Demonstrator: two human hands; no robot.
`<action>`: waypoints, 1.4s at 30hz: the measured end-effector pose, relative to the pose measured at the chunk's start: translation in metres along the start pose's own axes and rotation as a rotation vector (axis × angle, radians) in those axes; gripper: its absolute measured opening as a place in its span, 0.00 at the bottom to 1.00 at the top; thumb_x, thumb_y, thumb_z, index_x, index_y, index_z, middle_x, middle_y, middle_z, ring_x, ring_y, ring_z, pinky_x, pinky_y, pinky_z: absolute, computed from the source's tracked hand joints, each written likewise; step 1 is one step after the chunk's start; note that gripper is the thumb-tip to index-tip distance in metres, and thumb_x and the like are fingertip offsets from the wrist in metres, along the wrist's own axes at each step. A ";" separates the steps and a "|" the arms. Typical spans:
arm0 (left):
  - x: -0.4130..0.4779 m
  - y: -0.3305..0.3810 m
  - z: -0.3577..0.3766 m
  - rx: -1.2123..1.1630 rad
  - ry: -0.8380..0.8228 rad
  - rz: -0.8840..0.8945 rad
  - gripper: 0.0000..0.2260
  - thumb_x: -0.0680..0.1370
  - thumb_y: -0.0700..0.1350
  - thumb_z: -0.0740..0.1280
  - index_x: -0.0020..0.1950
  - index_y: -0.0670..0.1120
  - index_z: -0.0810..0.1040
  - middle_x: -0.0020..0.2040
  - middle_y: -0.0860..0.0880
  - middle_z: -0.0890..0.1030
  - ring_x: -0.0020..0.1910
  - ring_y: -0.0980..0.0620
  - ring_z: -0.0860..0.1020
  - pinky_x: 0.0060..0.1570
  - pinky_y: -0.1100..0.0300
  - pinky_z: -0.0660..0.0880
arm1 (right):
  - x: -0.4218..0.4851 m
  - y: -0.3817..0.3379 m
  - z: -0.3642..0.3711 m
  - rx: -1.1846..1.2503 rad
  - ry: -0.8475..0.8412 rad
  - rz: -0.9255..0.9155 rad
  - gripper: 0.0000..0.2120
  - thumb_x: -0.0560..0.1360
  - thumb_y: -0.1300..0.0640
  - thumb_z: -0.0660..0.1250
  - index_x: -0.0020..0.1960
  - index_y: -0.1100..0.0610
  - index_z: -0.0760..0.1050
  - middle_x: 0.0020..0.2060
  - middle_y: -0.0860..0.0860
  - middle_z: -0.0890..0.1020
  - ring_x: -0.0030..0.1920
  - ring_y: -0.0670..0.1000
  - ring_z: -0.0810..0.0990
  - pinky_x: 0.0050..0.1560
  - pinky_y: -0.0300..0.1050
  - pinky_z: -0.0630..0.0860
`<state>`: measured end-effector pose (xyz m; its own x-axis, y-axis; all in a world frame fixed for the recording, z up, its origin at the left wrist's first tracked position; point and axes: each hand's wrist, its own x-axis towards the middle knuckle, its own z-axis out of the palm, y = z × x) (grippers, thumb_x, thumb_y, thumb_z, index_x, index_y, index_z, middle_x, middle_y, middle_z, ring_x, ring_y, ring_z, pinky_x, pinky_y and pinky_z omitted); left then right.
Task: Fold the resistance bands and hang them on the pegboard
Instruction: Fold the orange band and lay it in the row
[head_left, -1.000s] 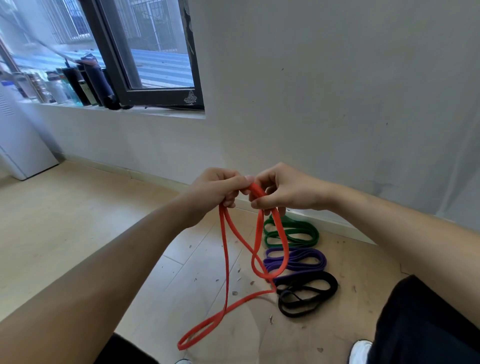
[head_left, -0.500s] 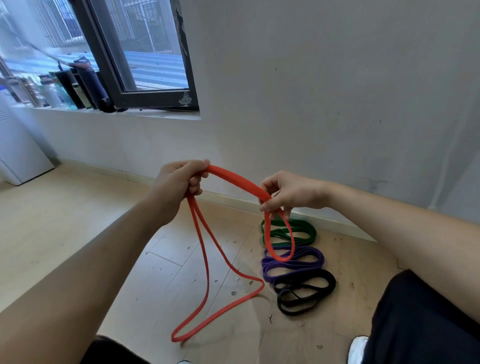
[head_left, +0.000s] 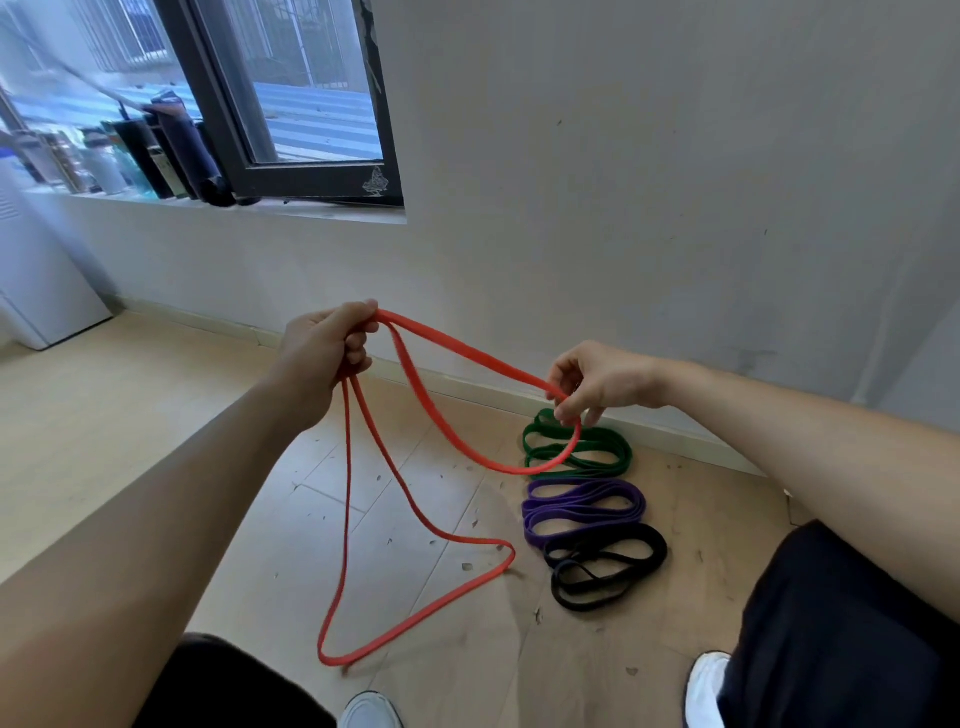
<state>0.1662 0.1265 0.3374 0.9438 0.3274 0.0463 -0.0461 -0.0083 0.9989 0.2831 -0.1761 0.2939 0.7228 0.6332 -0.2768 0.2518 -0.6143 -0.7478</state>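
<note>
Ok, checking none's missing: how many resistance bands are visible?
4: orange band held by left hand and right hand; green band, purple band, black band folded on the floor. Others may be out of frame.

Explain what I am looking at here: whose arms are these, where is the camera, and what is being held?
No machine here: a person works with bare hands. A wide-angle camera worn on the head looks forward and down, so both arms reach in from below. The left hand grips the orange band, whose long loop hangs down toward the wooden floor. The right hand pinches a shorter loop of it. By the wall a green band, a purple band and a black band lie folded on the floor. No pegboard is in view.
</note>
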 end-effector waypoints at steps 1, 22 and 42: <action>-0.001 0.001 0.000 -0.014 0.002 -0.001 0.10 0.82 0.48 0.68 0.42 0.45 0.79 0.28 0.53 0.70 0.28 0.55 0.68 0.38 0.60 0.71 | 0.002 0.001 0.000 -0.001 0.037 0.001 0.10 0.73 0.68 0.75 0.52 0.64 0.78 0.42 0.58 0.85 0.41 0.54 0.87 0.42 0.45 0.84; 0.009 -0.008 -0.016 -0.124 0.096 -0.095 0.10 0.82 0.51 0.66 0.46 0.47 0.78 0.30 0.54 0.71 0.28 0.57 0.70 0.41 0.60 0.73 | -0.009 -0.003 -0.027 0.758 -0.006 -0.053 0.08 0.75 0.50 0.68 0.46 0.54 0.82 0.40 0.49 0.83 0.42 0.48 0.80 0.48 0.44 0.75; 0.000 -0.001 -0.004 -0.040 -0.072 -0.030 0.11 0.83 0.50 0.66 0.45 0.45 0.79 0.30 0.53 0.71 0.30 0.56 0.70 0.42 0.59 0.72 | 0.004 0.033 -0.020 -0.313 0.149 0.056 0.06 0.74 0.64 0.74 0.46 0.54 0.81 0.44 0.53 0.83 0.45 0.52 0.81 0.42 0.42 0.79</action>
<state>0.1644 0.1305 0.3362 0.9659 0.2583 0.0182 -0.0291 0.0386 0.9988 0.3074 -0.2038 0.2802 0.8213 0.5327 -0.2041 0.3772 -0.7755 -0.5063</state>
